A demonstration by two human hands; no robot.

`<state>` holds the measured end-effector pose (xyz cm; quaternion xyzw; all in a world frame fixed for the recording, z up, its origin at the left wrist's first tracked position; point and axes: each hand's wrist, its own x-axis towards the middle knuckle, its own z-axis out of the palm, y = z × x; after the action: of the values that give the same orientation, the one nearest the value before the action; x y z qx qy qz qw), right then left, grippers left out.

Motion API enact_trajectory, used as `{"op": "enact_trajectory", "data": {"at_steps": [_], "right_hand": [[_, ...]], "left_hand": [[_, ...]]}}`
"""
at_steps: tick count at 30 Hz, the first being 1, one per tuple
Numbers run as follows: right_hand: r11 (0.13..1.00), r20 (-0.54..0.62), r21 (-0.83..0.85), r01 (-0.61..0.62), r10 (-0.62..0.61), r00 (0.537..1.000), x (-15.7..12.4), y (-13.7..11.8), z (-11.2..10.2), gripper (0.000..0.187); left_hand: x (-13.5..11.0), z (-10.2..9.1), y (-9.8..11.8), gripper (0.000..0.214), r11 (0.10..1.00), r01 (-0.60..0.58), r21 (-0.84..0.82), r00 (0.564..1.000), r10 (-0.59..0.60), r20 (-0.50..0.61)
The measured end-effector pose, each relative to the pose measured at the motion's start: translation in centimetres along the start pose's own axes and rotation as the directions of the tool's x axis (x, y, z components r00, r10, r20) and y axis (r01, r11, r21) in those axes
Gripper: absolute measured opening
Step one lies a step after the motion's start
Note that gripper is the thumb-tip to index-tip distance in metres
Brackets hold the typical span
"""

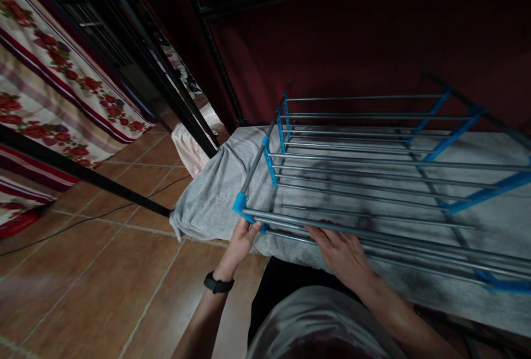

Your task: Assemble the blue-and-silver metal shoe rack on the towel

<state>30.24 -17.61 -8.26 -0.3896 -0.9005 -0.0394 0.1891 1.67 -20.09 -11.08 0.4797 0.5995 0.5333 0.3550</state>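
Note:
A metal rack (365,160) of grey rods and blue plastic joints lies on its side on a grey cloth-covered surface (207,198). My left hand (240,243), with a black watch on the wrist, grips the near blue corner joint (239,203) and the rod end beside it. My right hand (344,254) rests over the nearest grey rods (394,237), fingers curled onto them from my side.
Brown floor tiles (103,281) spread to the left, crossed by a thin cable. A black metal frame (83,171) and floral fabric (53,99) stand at the left. A dark red wall (352,32) rises behind the rack. A pale folded cloth (191,149) lies near the frame.

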Motion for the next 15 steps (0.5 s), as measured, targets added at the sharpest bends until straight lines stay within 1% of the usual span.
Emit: {"op": "enact_trajectory", "data": {"at_steps": [3,15], "right_hand": [[1.0,-0.01,-0.003,0.017,-0.017,1.0,0.01,0.03,-0.02,0.057],[1.0,0.023,0.006,-0.01,0.01,1.0,0.09,-0.11,-0.12,0.05]], "left_hand": [[0.01,0.03,0.04,0.035,1.0,0.0,0.003,1.0,0.0,0.004],[0.01,-0.1,-0.19,0.035,0.999,0.0,0.036,1.0,0.0,0.002]]}}
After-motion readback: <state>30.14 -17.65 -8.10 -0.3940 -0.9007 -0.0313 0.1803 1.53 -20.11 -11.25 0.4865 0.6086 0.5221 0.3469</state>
